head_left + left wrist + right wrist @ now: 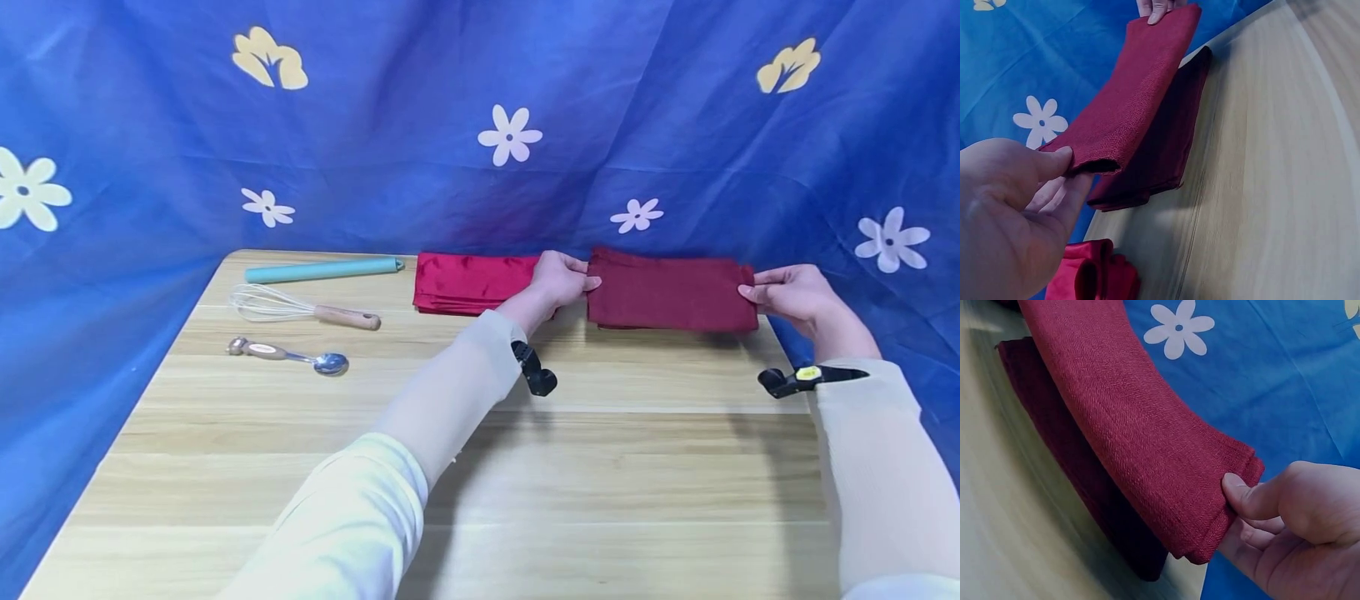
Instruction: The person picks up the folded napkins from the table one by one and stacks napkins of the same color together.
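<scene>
Both hands hold a folded dark red cloth (672,292) by its two short ends. Thumb on top and fingers beneath, my left hand (558,279) pinches the left end. My right hand (798,296) pinches the right end the same way. In the wrist views the cloth is raised and sags slightly in its middle. Under it a second folded cloth (1163,140), darker maroon, lies on the table; the head view mostly hides it. A shiny red folded satin cloth (472,279) lies to the left, partly behind my left hand and wrist.
On the wooden table (637,483), at its left, lie a teal stick-like roll (322,270), a whisk (303,308) with a wooden handle and a spoon (288,355). A blue flowered curtain (420,125) hangs right behind the table's back edge.
</scene>
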Demonstrator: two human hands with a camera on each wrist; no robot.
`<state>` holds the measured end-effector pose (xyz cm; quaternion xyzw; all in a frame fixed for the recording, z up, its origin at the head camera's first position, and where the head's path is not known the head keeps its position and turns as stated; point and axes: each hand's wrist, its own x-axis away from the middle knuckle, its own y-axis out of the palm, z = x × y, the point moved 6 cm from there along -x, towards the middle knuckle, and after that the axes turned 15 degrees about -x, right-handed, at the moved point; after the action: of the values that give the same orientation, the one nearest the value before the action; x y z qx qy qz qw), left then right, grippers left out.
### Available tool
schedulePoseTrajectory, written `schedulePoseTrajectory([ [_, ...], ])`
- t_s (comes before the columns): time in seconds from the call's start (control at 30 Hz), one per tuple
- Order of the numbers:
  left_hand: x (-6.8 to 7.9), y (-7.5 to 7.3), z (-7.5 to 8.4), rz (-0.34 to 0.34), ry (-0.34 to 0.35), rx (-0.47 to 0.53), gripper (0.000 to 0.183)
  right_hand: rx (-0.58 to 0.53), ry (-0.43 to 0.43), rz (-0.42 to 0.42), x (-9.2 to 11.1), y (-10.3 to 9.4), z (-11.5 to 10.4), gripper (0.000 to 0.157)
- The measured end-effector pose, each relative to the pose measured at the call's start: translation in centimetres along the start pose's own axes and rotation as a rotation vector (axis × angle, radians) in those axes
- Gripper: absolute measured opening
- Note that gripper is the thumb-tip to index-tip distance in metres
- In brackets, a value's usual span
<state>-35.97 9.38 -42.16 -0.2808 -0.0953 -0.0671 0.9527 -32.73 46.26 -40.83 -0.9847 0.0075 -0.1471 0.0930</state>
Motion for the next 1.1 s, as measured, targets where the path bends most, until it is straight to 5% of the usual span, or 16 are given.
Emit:
schedulePoseTrajectory([
  [0.2,-0.7,1.3,0.0,-0.033,-0.035,0.164,0.032,0.063,-0.027,0.039,-1.4,-0.5,-0.1,0.035],
  [0.4,-1.4,2.4,-0.7,0.002,-0.046,0.182,0.028,0.084,-0.018,0.039,-2.8,-0.5,1.0,0.053],
  [0.6,-2.3,2.9,-1.6,0.058,-0.043,-0.009,0.022,0.086,-0.011,0.074,-3.6,-0.4,2.0,0.049],
  [0.77,-2.6,3.5,-1.8,0.074,-0.045,-0.152,0.021,0.039,-0.022,0.128,-4.0,-0.9,3.0,0.004],
  [0.97,-3.2,4.3,-2.1,0.088,-0.068,-0.149,0.02,0.007,-0.007,0.149,-4.5,-0.8,3.9,0.003],
  [1.1,-3.1,4.4,-2.2,0.095,-0.071,-0.153,0.021,0.024,-0.004,0.169,-4.8,-0.6,4.3,0.023],
])
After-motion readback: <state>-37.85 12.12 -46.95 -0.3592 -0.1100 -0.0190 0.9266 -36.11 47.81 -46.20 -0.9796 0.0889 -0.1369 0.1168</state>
